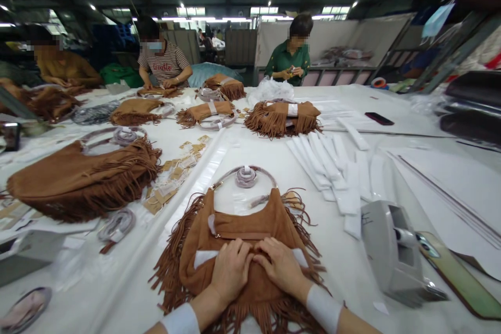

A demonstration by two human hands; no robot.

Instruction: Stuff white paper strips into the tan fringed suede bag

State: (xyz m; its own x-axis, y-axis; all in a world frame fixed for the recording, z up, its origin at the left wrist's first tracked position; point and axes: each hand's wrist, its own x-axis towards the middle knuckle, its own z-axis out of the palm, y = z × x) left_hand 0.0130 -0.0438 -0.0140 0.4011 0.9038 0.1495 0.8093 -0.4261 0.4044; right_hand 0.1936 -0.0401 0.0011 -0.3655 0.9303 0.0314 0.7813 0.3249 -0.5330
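"Two hands rest on the brown bag [242, 225], then; how close is the grip?"

"Narrow. The left hand [230, 267] and the right hand [282, 265] almost meet at the middle of its front, fingers bent, thumbs near one another. Whether they pinch the suede-like material or only press on it, one cannot tell."

"So where does the bag lie against that grip?"

"Directly under it, on the white table [136, 276], its body spreading to both sides of the hands. White pieces [205, 258] show on the bag just outside either hand; the handle [224, 177] arches from the bag's far edge, with a coiled strap [246, 179] inside the loop."

"And how would it handle?"

"Light and soft, most likely, apt to fold in the middle; hardly fragile, and the nap should keep fingers from slipping. The fringe [174, 255] would probably swing and snag. Better to take the body at its two sides, or the handle."

"What surrounds the bag?"

"A grey tape dispenser [376, 255] to its right, white strips [325, 160] beyond that side, paper tags [177, 173] to its left, and another bag [279, 120], banded in white, past its handle."
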